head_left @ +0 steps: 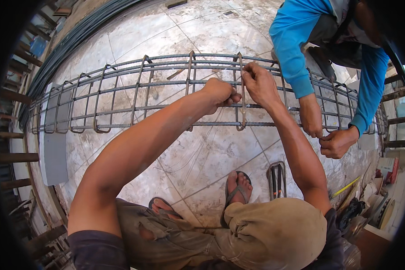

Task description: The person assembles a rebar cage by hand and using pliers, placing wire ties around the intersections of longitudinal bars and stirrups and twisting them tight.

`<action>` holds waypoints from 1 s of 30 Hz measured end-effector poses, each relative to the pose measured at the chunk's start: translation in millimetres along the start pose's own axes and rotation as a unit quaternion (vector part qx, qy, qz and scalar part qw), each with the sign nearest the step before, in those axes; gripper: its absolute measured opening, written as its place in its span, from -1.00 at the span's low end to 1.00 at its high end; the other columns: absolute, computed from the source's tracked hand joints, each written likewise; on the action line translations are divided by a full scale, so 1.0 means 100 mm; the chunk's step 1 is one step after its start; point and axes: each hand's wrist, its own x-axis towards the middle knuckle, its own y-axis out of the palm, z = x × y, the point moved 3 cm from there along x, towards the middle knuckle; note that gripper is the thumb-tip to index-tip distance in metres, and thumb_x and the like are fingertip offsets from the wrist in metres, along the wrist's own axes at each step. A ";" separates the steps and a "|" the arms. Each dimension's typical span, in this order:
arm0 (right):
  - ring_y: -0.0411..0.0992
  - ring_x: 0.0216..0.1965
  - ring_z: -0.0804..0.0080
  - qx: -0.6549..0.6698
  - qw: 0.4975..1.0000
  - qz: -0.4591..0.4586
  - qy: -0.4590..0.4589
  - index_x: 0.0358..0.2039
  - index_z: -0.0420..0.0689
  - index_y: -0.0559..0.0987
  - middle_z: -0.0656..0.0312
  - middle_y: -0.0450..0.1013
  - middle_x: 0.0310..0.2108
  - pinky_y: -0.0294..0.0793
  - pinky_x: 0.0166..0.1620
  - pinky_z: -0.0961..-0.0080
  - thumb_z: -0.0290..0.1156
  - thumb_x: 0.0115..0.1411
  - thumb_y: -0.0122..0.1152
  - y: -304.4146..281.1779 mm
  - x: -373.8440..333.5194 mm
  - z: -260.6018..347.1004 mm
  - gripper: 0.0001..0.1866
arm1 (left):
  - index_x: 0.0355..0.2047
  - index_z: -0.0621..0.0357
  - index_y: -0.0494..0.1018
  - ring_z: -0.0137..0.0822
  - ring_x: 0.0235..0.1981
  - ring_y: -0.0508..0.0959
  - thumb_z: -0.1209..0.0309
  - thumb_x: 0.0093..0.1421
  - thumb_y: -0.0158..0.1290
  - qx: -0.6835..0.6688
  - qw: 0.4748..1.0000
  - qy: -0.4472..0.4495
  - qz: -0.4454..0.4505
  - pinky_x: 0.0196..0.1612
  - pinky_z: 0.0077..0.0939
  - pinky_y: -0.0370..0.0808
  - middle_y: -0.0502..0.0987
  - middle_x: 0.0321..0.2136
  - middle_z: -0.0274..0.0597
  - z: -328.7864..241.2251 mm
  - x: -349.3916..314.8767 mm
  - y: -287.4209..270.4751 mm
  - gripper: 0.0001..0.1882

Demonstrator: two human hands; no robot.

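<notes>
A long cage of steel reinforcing bars (141, 108) stretches across in front of me, its lengthwise bars ringed by square stirrups. My left hand (220, 93) is at the cage's middle bars, fingers curled closed just left of a rusty stirrup (244, 108). Just right of that stirrup's upper part, my right hand (259, 84) has thumb and fingers pinched together. Whatever is between the fingers of either hand is too small or hidden to make out. At the cage's right part, another person's hands (339, 142) come close together, below blue sleeves (297, 67).
A grey block (54, 157) is under the cage's left end. Long thin rods (76, 45) lie bundled at the upper left. Bent stirrups (276, 180) lie on the tiled floor (198, 157) near my sandalled foot (239, 185). Assorted items, including a yellow strip (345, 187), crowd the right edge.
</notes>
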 end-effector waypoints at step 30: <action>0.54 -0.03 -0.01 -0.112 0.962 0.077 -0.238 -0.04 -0.14 0.69 0.03 0.62 -0.12 0.47 0.07 0.11 -0.51 0.26 0.22 -0.47 -0.47 -0.05 -0.74 | -0.41 0.34 0.72 -0.10 -0.29 0.72 0.07 0.19 0.22 0.307 0.946 0.089 -0.045 -0.17 -0.24 0.62 0.74 -0.38 -0.01 -0.20 0.18 0.03 -0.54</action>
